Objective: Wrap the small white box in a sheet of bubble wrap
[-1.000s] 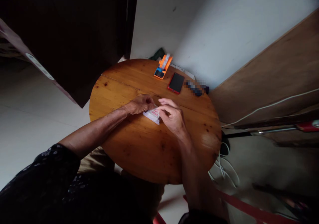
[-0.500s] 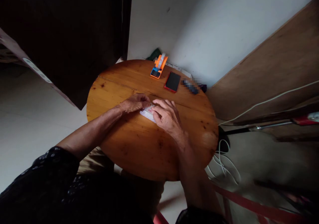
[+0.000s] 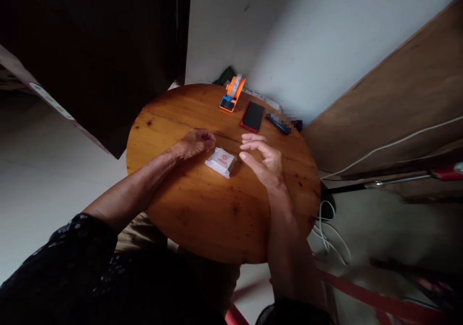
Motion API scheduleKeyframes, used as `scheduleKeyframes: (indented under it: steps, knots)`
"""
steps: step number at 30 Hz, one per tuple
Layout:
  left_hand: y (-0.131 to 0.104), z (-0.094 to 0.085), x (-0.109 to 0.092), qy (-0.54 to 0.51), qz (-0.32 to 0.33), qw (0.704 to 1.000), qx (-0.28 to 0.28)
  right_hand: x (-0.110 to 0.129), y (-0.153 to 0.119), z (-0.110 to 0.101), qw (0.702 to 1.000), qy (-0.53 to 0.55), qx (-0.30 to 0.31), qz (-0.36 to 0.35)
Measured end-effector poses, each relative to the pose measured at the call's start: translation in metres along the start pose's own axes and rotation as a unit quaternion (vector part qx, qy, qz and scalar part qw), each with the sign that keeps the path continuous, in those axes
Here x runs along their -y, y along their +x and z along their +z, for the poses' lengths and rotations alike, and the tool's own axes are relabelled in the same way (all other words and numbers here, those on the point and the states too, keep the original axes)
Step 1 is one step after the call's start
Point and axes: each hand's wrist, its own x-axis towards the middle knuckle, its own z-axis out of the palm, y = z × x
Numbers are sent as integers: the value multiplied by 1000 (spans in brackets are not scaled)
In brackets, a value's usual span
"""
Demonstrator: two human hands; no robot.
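Note:
A small white square packet (image 3: 222,160) with red print and a clear, crinkled wrapper lies flat on the round wooden table (image 3: 202,214). Just to its left is my left hand (image 3: 195,143), its fingers curled and pressed together close to the packet's upper left corner. Whether those fingertips pinch anything is too small to tell. On the packet's other side, my right hand (image 3: 265,161) is raised with thumb and fingers apart, holding nothing and not touching the packet.
Toward the wall stand an orange and blue tape dispenser (image 3: 232,93), a dark phone with a red edge (image 3: 252,116) and a black, partly blurred object (image 3: 278,123). White cable (image 3: 327,233) coils on the floor at the right.
My right hand has lifted off the packet and moved right, its fingers spreading. The packet's printed top is now uncovered. My left hand has stayed nearly in place.

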Motion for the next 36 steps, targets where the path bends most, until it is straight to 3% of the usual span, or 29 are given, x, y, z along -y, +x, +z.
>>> scheduleKeyframes:
  steps: [4,7,11,16,20,24,29,36]
  knots:
    - [-1,-2,-3,3,0,1000,-7,-7,-1,7,996,-24,91,8]
    - [0,-3,-2,8,10,1000,-12,-8,-2,14,994,-46,103,0]
    - [1,-2,2,18,26,1000,4,-8,-4,28,997,-60,53,-14]
    - [1,4,7,16,45,997,65,-10,-5,42,997,-42,-69,-10]
    - [1,9,12,-14,59,993,98,-11,-5,36,992,27,-119,42]
    - [-5,15,8,-70,63,980,175,-14,-2,26,980,101,-158,62]
    - [-14,20,2,-97,21,980,174,-27,2,19,966,140,-198,93]
    - [-8,16,2,-173,-67,968,168,-48,4,11,945,152,-248,151]
